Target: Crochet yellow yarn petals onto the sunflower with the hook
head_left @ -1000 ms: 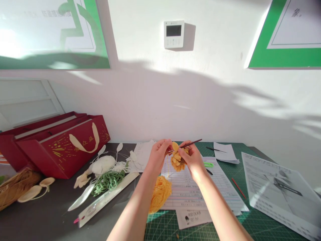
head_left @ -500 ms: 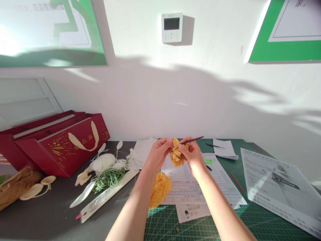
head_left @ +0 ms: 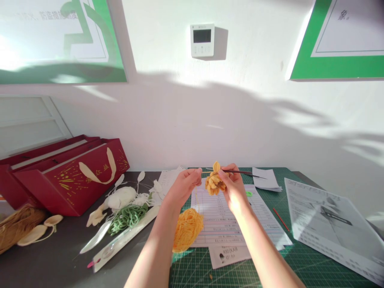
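In the head view, my right hand [head_left: 232, 185] is closed around a yellow crocheted flower [head_left: 215, 184] with layered petals. The same hand grips a thin dark crochet hook [head_left: 240, 172] that points out to the right. One petal stands up at the flower's top. To the left, my left hand [head_left: 189, 182] is pinched on a strand of yellow yarn [head_left: 206, 172] stretched taut to the flower. From that hand the strand hangs to a yellow yarn skein [head_left: 188, 230] on the table, left of my right forearm.
Printed sheets [head_left: 222, 224] lie under my hands on a green cutting mat [head_left: 192, 272]. Green yarn [head_left: 129, 218], white crocheted pieces [head_left: 123, 197] and a long white package [head_left: 126, 240] lie left, before red gift bags [head_left: 75, 176]. A red stick [head_left: 281, 219] and another sheet [head_left: 330, 228] are right.
My left hand has moved left, away from the flower, drawing the yarn strand taut. My right hand keeps the flower and hook, now turned slightly. The view has shifted a little.
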{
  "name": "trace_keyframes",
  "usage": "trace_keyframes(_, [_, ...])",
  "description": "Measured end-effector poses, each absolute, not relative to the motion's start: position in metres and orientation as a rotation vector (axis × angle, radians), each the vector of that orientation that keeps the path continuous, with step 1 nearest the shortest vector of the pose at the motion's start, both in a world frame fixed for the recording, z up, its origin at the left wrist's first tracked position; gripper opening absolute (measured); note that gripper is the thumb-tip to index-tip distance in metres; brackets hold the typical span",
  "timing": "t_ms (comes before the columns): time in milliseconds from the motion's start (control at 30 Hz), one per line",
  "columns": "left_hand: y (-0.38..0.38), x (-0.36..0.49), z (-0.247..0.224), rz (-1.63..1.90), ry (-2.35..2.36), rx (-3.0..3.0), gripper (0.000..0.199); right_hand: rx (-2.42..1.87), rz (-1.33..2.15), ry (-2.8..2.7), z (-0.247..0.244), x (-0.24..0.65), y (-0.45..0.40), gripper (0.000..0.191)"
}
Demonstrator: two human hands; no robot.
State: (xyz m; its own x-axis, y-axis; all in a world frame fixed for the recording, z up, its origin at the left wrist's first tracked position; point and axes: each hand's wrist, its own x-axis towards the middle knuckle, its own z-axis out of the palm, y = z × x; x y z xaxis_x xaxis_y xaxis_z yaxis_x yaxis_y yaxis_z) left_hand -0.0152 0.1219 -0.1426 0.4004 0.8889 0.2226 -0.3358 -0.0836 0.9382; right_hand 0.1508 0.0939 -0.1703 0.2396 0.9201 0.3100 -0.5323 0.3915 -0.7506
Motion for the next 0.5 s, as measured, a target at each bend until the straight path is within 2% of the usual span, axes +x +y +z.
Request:
trace_keyframes(100, [0.119,-0.011,-0.138,1.189,0.478,1.112,0.037,-0.526,1.075,-0.829,-0.171,0.148,0.094,0.035])
trace_keyframes(167, [0.116,-0.006,-0.137,1.227,0.45,1.044,0.027,-0.503,1.07,-0.832,-0.171,0.146,0.094,0.035])
trace_keyframes(200, [0.114,-0.002,-0.138,1.239,0.452,1.025,0.029,-0.491,1.066,-0.834,-0.171,0.145,0.094,0.034])
trace_keyframes(267, [0.113,0.004,-0.142,1.256,0.485,1.004,0.049,-0.471,1.058,-0.84,-0.171,0.145,0.094,0.033])
trace_keyframes(300, [0.114,0.007,-0.145,1.281,0.513,0.993,0.05,-0.463,1.054,-0.844,-0.171,0.145,0.094,0.032])
trace_keyframes(400, [0.119,0.011,-0.155,1.35,0.58,0.918,0.022,-0.452,1.045,-0.866,-0.171,0.146,0.094,0.032])
trace_keyframes(500, [0.126,0.009,-0.159,1.351,0.568,0.835,0.021,-0.459,1.03,-0.892,-0.172,0.146,0.093,0.031])
